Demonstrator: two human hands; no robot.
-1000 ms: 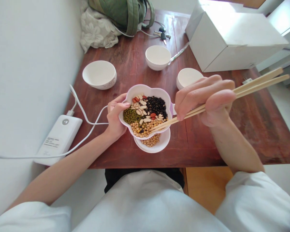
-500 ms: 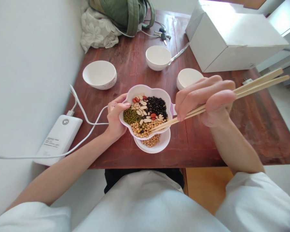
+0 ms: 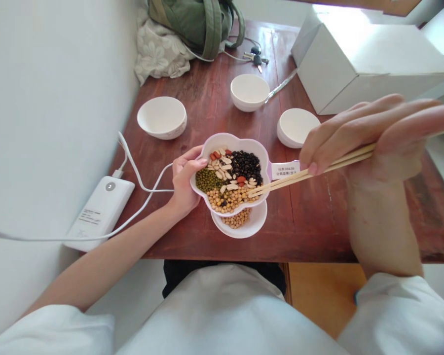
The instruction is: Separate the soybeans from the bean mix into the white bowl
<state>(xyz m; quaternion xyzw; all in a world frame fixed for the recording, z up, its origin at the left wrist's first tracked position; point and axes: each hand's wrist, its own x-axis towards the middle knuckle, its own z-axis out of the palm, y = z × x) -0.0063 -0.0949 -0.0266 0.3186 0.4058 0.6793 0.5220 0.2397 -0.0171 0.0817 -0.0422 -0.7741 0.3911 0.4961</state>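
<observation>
My left hand (image 3: 183, 182) grips the left rim of a flower-shaped white bowl (image 3: 240, 143) holding mixed beans and seeds: green, black, yellow, red and pale ones. The bowl is held just over a small white bowl (image 3: 257, 226) with yellow beans in it. My right hand (image 3: 377, 135) is closed on a pair of wooden chopsticks (image 3: 303, 173). Their tips rest at the right side of the flower bowl, by the yellow beans. A white paper label (image 3: 284, 170) lies under the chopsticks.
Three white bowls stand on the red-brown wooden table (image 3: 318, 217): one at left (image 3: 162, 116), one at centre back (image 3: 249, 91), one at right (image 3: 297, 127). A white box (image 3: 370, 59), keys (image 3: 257, 55), a green bag (image 3: 196, 22) and a white power bank (image 3: 99, 213) with cable lie around.
My right hand has pulled back to the right and up, so the label now shows. The chopstick tips stay at the bowl's right side. The camera has shifted slightly.
</observation>
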